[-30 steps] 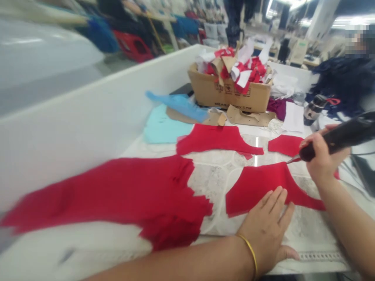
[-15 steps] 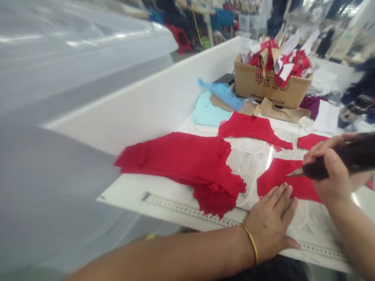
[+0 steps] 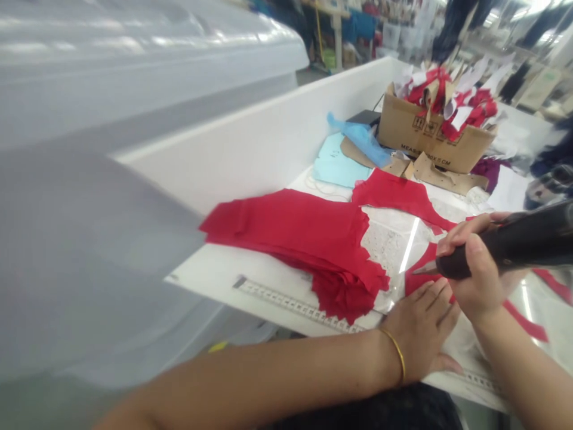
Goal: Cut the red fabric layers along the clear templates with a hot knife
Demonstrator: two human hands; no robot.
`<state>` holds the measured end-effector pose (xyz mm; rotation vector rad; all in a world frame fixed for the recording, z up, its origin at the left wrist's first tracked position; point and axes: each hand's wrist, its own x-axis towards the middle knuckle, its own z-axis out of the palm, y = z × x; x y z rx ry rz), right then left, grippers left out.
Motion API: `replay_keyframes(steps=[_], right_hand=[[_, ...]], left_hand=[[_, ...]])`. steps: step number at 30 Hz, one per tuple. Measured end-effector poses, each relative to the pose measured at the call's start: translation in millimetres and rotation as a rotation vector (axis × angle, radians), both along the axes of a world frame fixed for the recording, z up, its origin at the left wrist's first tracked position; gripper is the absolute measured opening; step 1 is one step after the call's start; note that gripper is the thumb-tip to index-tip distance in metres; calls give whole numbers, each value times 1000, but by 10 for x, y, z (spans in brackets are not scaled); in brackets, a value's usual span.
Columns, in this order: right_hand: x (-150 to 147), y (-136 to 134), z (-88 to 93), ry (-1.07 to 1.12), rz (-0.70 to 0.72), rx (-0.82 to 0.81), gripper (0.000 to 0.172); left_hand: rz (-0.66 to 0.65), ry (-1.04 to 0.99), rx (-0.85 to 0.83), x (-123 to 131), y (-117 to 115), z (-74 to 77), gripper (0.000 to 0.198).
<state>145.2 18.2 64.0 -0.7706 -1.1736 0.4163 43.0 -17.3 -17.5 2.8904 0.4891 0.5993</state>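
Note:
My left hand (image 3: 421, 331), with a yellow bangle at the wrist, lies flat at the front of a red fabric piece (image 3: 418, 283). Its fingers are stretched out and hold nothing. My right hand (image 3: 480, 280) is wrapped round a thick black cylindrical hand tool (image 3: 523, 242) with a pointed metal tip. That tip is over the red piece, just beyond my left fingertips; contact cannot be told. Beneath the piece is a clear patterned template (image 3: 385, 242). A layered stack of red fabric (image 3: 290, 227) lies to the left. Another red piece (image 3: 396, 191) lies behind.
A measuring tape (image 3: 290, 304) runs along the table's front edge. Further back are a light-blue sheet (image 3: 338, 164), brown card patterns (image 3: 447, 176) and a cardboard box (image 3: 434, 134) heaped with scraps. A white side panel (image 3: 250, 149) borders the table on the left.
My right hand and the black tool have moved left across the red piece, covering more of it. My left hand stays flat there. The camera view has shifted somewhat.

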Motion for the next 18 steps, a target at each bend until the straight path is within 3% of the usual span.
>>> replay_keyframes(steps=[7,12,18], right_hand=[[-22,13,-44,-14,10,-6,26],[-40,15,-61,-48,-1,-29,14],[-37,-138,14,45,52,-56,26]], left_hand=[[-8,-15,2,3,13,10,84],[-39,-31,-6,9,21,28,81],[-147,-159,49,-5,-59,-53,62]])
